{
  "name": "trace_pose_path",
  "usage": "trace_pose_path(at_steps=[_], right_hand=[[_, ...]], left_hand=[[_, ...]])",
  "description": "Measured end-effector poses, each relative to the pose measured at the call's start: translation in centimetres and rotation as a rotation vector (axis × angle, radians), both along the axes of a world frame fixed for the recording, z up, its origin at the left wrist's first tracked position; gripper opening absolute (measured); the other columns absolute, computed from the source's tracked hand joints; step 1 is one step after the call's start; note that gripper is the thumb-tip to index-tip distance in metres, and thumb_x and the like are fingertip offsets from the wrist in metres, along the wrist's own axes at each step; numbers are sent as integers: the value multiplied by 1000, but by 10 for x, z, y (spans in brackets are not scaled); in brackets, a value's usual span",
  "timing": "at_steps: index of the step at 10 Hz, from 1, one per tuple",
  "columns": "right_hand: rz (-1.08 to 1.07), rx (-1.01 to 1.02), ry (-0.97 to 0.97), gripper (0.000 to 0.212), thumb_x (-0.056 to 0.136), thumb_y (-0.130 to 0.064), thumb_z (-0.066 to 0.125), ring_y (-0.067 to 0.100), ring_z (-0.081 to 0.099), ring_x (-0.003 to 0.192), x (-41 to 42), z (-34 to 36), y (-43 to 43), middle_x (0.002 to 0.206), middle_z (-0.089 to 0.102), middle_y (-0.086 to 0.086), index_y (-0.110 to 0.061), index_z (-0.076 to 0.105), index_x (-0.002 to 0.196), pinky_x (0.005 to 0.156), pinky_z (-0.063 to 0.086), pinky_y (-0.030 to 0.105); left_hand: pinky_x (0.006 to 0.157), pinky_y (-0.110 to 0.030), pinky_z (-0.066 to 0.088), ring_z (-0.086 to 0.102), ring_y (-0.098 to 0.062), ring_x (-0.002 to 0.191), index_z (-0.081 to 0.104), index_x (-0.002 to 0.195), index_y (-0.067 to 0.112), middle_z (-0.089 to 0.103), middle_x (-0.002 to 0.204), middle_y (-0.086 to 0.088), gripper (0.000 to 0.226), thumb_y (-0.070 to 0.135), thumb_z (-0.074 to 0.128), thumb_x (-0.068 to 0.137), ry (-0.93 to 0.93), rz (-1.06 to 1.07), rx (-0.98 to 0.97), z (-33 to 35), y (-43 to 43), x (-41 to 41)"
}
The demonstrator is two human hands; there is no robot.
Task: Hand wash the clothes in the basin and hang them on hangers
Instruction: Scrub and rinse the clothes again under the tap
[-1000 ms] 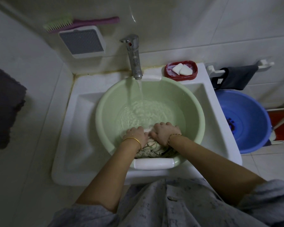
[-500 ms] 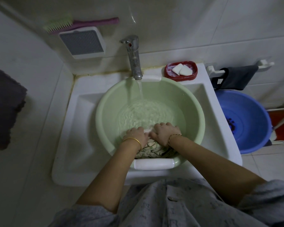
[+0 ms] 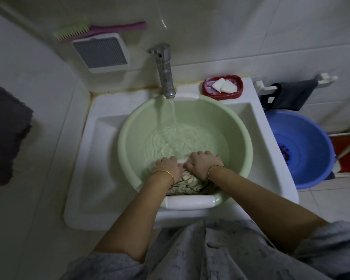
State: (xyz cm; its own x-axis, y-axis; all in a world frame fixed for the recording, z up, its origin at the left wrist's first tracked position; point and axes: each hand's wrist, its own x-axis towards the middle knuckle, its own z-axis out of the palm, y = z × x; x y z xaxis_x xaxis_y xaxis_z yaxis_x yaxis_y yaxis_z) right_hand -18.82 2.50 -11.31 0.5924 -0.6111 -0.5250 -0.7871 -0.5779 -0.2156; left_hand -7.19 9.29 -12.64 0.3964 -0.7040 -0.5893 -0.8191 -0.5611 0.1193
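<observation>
Down at a white sink, a green basin filling from a running tap. Left hand and right hand, fingers curled, gripping a patterned garment against the near wall, just above the white handle. Likely overflow or splashing if water runs on. Open room toward the far wall; blue basin well apart, right.

A round pale-green plastic basin holds rippling water; a bunched, pale patterned cloth, seemingly wet, lies against its near wall.
</observation>
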Motion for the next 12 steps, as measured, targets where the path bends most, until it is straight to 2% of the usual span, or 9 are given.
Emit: trace_pose_path(at_steps=[12], right_hand=[[-11, -9, 3, 50, 95, -50, 30, 29, 43, 123, 1, 1, 1, 133, 49, 9, -15, 48, 125, 96, 35, 47]], left_hand=[[105, -39, 30, 39, -37, 128, 39, 135, 7, 42, 138, -23, 47, 38, 30, 101, -1, -16, 9, 5, 1, -1]])
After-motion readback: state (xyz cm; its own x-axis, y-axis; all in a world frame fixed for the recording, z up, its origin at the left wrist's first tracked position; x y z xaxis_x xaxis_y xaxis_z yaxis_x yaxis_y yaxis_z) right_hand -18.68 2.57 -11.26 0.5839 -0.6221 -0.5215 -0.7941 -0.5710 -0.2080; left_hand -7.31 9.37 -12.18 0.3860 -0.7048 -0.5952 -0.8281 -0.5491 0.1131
